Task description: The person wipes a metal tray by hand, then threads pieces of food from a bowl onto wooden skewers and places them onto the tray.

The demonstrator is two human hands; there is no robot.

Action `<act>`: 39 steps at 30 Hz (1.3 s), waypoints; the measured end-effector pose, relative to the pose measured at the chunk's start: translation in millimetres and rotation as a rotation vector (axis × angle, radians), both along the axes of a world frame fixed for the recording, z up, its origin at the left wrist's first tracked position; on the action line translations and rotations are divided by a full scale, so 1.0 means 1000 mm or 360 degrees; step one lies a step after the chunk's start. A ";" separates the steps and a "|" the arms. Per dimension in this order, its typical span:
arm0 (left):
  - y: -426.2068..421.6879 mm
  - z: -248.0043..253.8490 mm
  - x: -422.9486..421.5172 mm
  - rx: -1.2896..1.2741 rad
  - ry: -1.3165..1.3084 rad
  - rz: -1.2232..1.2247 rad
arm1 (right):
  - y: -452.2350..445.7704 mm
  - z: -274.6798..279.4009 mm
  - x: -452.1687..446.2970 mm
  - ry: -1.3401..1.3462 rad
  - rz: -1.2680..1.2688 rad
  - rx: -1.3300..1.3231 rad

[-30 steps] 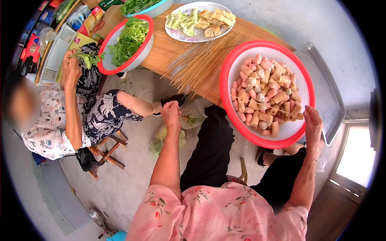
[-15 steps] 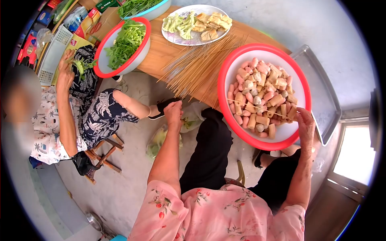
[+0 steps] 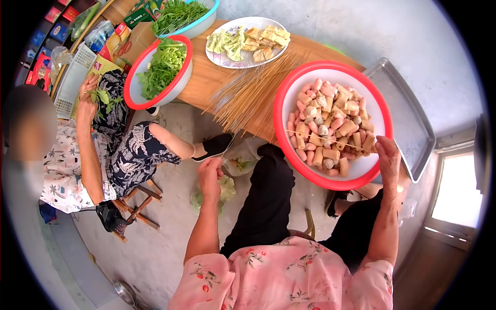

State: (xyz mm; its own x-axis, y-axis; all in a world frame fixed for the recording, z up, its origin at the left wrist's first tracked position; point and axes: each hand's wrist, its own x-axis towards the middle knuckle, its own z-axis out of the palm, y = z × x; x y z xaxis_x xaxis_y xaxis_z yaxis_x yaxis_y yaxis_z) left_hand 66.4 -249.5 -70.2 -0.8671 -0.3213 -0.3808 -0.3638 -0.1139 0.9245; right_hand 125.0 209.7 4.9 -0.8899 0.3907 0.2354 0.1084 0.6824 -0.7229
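Right hand [image 3: 388, 156], right of centre: thumb and fingers nearly together at right end of thin pale bamboo skewer [image 3: 331, 141]; can't confirm grip. Skewer lies across mixed pile of short pink sausages [image 3: 337, 124] and tan tube-shaped pieces [image 3: 346, 128], inside red-rimmed white round basin [image 3: 278, 111], right of centre. Left hand [image 3: 210, 173], mid-frame: fingers curled in, over the floor, apart from basin. Thin line near its fingertips; can't tell if held. Loose tan bamboo skewers [image 3: 258, 98] fanned on brown wooden table [image 3: 199, 85], upper centre. Rectangular grey metal tray [image 3: 405, 111] just beside basin, right side.
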 end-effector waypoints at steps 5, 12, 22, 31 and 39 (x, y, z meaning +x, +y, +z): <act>-0.016 0.031 0.029 0.0244 -0.0115 0.0163 | -0.005 0.010 0.002 -0.0012 -0.0042 0.0022; -0.022 0.058 0.066 0.0372 -0.0031 0.0299 | -0.004 0.011 0.005 0.0086 -0.0076 0.0047; 0.038 0.086 0.036 0.0843 0.0122 -0.0161 | -0.018 0.017 0.007 -0.0144 0.0151 0.0521; 0.134 0.115 0.000 0.1139 0.0074 -0.0487 | -0.019 -0.005 0.010 -0.0017 0.0317 0.0755; 0.193 0.119 -0.036 0.1195 0.0201 -0.0741 | -0.039 -0.013 -0.004 0.0225 0.0375 0.0833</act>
State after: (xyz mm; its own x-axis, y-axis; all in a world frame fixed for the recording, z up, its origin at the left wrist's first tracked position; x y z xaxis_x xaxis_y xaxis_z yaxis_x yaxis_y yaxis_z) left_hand 30.7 -56.3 48.4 -0.8971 0.3699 -0.2418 -0.4249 -0.5717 0.7019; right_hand 121.0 170.7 -7.9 -0.8846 -0.0141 0.4661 -0.1623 0.9463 -0.2796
